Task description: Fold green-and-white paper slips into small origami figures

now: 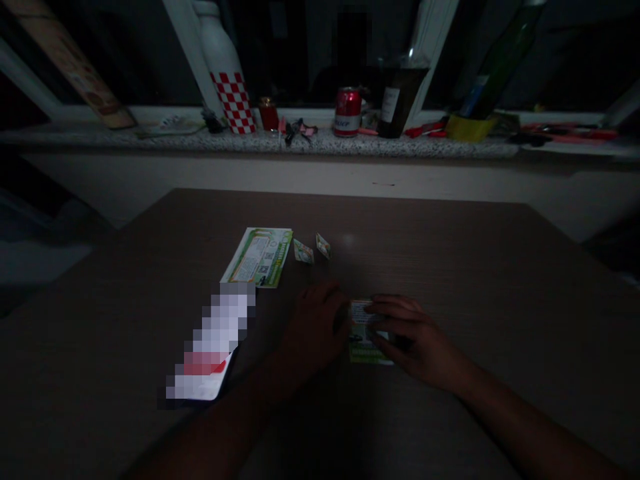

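Low over the table, my left hand (320,320) is in deep shadow with its fingers curled and closed at the left edge of a small green-and-white printed leaflet (367,353). From the other side, my right hand (410,333) grips the leaflet's right part, its bent fingers and thumb over the paper. Those fingers cover part of the print. Beyond my left hand stand two small folded paper pieces (303,251) with green print. A larger green-and-white printed sheet (260,257) lies flat to their left.
A lit phone (213,387), its screen blurred out, lies left of my left forearm on the brown table (425,247). Along the windowsill (310,141) stand a checkered white bottle (233,93), a red can (347,110), a dark cup (400,100) and a green bottle (505,60).
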